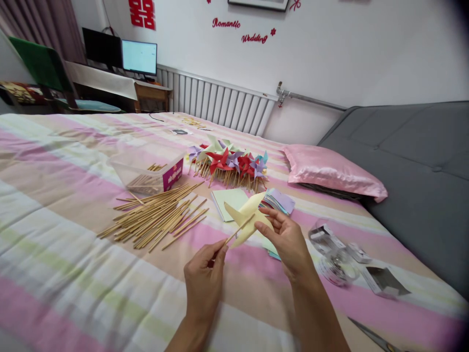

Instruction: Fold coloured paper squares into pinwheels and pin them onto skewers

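Observation:
A pale yellow paper pinwheel [249, 227] is held up above the bed, with a thin wooden stick [240, 229] lying across it. My left hand [205, 274] pinches the lower end of this stick between thumb and fingers. On the other side, my right hand [287, 239] has its thumb and fingers on the edge of one yellow blade. Just behind the pinwheel lies a stack of pale green paper sheets [227, 203]. Beside that is a pile of mixed-colour paper squares [280, 200], partly covered by my right fingers.
Loose wooden sticks [150, 220] lie left of my hands, before a clear plastic box [135, 168] holding more. Several finished pinwheels [230, 164] stand behind. Small clear containers [337, 266] lie at right, scissors [373, 335] near the front edge. A pink pillow [330, 168] rests by the grey headboard [406, 161].

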`<state>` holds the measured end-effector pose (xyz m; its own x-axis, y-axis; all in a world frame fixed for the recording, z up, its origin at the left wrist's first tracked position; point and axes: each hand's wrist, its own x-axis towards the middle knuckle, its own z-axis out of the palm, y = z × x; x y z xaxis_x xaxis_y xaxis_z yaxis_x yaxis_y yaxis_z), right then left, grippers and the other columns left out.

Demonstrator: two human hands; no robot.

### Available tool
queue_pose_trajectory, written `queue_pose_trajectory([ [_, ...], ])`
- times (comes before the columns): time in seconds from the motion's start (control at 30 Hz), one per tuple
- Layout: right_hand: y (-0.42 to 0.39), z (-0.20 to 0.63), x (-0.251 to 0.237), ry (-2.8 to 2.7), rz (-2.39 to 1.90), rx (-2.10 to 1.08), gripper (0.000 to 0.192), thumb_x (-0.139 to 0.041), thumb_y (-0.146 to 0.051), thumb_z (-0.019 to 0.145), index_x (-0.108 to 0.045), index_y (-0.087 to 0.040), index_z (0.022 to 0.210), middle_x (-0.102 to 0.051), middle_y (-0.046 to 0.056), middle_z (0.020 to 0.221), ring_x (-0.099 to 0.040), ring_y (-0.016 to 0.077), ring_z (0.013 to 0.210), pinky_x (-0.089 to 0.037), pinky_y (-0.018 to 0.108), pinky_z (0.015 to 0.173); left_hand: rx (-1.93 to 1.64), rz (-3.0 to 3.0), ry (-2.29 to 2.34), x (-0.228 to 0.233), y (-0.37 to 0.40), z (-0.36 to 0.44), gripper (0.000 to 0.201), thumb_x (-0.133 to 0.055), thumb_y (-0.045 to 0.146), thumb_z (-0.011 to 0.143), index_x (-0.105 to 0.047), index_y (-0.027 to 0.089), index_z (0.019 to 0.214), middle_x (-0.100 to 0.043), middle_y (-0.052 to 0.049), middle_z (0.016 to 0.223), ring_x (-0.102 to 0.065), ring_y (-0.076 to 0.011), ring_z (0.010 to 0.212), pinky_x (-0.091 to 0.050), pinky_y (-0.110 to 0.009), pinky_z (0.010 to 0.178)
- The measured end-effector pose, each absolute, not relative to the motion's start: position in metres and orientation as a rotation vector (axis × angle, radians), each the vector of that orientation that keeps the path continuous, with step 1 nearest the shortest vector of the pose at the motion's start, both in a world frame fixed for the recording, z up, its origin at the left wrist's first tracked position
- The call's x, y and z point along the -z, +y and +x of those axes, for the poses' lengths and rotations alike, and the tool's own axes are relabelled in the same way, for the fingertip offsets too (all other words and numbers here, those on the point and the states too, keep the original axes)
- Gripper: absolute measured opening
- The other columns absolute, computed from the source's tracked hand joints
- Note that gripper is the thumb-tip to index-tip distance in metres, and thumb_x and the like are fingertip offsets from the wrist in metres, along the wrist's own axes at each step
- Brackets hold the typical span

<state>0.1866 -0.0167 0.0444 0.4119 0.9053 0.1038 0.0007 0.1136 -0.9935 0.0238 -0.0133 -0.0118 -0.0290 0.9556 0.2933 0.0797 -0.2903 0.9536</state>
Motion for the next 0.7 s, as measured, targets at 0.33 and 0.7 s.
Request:
queue_pose_trajectory([
  [0.33, -0.013, 0.176, -0.04, -1.026, -1.484, -0.515, 0.028, -0.072, -0.031, 0.067, -0.067, -0.018, 0.091, -0.073, 0.007, 0.089, -0.067, 0.0262, 0.081, -0.051, 0.037, 0.073, -1.273, 1.498, 1.164, 0.018, -0.012, 0.025, 0.024, -0.055, 0.037, 0.083, -0.068, 0.018, 0.085, -0.064, -0.001, 0.062, -0.056, -0.0131, 0.049, -0.046, -0.023, 0.05],
  [0.7, -0.011, 0.161, -0.032, -1.02, -1.414, -0.574, 0.029, -0.071, -0.029, 0.069, -0.062, -0.018, 0.094, -0.072, 0.008, 0.091, -0.068, 0.0238, 0.082, -0.053, 0.033, 0.071, -1.256, 1.617, 1.202, 0.014, -0.016, 0.025, 0.025, -0.051, 0.038, 0.085, -0.064, 0.019, 0.075, -0.062, 0.001, 0.058, -0.052, -0.0113, 0.044, -0.04, -0.021, 0.047],
])
